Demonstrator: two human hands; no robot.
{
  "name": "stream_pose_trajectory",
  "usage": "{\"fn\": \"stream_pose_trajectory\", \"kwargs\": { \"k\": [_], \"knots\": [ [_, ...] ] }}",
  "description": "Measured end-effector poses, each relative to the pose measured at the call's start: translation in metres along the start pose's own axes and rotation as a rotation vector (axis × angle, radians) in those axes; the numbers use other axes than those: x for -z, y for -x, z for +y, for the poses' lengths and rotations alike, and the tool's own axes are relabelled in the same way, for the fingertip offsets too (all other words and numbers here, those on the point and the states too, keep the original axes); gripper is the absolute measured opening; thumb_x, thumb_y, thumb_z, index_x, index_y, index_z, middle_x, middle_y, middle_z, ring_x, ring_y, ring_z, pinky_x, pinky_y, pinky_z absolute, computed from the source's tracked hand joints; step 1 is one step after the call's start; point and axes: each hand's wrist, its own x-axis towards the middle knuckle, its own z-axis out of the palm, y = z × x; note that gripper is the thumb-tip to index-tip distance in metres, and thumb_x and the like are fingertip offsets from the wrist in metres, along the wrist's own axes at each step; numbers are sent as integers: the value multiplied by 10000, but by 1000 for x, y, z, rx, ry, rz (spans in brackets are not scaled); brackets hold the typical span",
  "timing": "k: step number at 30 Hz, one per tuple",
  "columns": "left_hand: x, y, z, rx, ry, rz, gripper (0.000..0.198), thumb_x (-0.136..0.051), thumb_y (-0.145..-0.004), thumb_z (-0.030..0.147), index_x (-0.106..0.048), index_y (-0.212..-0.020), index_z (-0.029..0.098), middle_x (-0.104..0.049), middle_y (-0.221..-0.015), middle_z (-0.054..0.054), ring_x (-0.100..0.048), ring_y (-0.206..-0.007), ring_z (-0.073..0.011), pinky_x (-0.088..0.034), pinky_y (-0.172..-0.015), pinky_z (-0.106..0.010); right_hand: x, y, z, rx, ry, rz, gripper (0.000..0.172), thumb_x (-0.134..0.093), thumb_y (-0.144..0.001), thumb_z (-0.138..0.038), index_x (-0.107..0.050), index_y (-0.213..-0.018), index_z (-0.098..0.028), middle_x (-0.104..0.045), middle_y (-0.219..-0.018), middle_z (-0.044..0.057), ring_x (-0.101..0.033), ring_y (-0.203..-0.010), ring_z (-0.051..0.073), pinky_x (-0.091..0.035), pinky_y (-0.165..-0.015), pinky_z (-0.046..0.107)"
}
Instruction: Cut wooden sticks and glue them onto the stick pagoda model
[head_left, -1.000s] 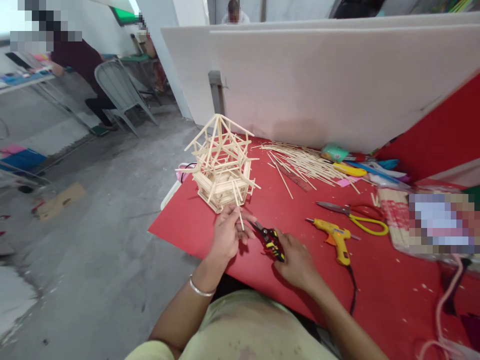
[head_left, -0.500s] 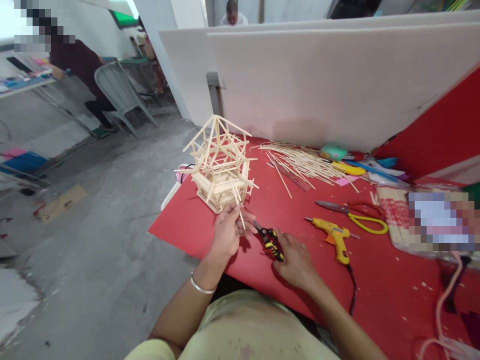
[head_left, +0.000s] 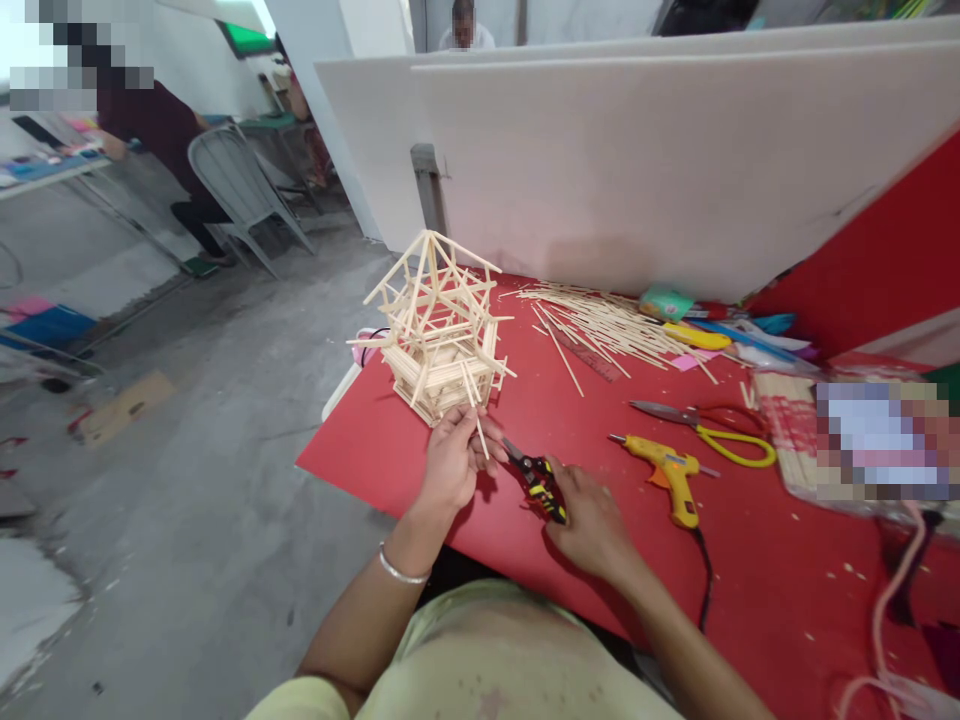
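A tiered pavilion-like model (head_left: 442, 330) built from thin wooden sticks stands upright on the red tabletop. At its front edge my left hand (head_left: 454, 455) is closed, pinching a thin wooden stick (head_left: 482, 438) that slants down past the fingers. Whether this stick touches the model I cannot tell. My right hand (head_left: 589, 520) is wrapped round black and yellow pliers-like cutters (head_left: 541, 482). The cutters' tip points at my left fingers, close beside them.
A yellow glue gun (head_left: 667, 470) with a black cord lies at the right, near yellow-and-red-handled scissors (head_left: 705, 430). Behind are a pile of loose sticks (head_left: 607, 325) and a clear ruler (head_left: 589, 357). White boards (head_left: 615, 170) stand along the table's back.
My hands and the model keep almost the same pose. The view has shifted very slightly.
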Motion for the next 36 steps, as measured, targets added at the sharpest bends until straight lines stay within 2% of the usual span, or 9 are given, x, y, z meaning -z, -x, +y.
{"fn": "stream_pose_trajectory", "kwargs": {
  "k": [11, 21, 29, 36],
  "knots": [
    [0, -1, 1, -11, 37, -4, 274, -688, -833, 374, -531, -936, 176, -658, -661, 11, -603, -441, -119, -415, -328, -176, -3, 0, 1, 6, 15, 11, 834, -586, -695, -181, -346, -1493, -154, -572, -1153, 133, -497, -1066, 292, -345, -889, 373],
    [1, 2, 1, 9, 52, -1, 282, -676, -835, 368, -540, -986, 173, -657, -692, 1, -618, -468, -128, -404, -331, -174, 0, 0, -2, -6, 23, 6, 828, -571, -694, -180, -351, -1491, -159, -574, -1154, 131, -494, -1075, 292, -346, -881, 366],
    [-6, 8, 7, 42, 160, -2, 251, -694, -832, 341, -550, -957, 177, -568, -621, 40, -379, -362, -37, -198, -309, -125, -2, 1, -2, -9, 32, 8, 831, -571, -692, -176, -350, -1492, -141, -570, -1171, 132, -488, -1095, 287, -334, -890, 357],
    [-8, 6, 13, 53, 174, 8, 201, -676, -842, 310, -549, -927, 178, -521, -601, 49, -310, -367, -26, -157, -321, -125, -2, 1, -2, -8, 35, 11, 829, -577, -693, -179, -353, -1490, -140, -568, -1171, 136, -488, -1089, 289, -330, -891, 361]
  ]
}}
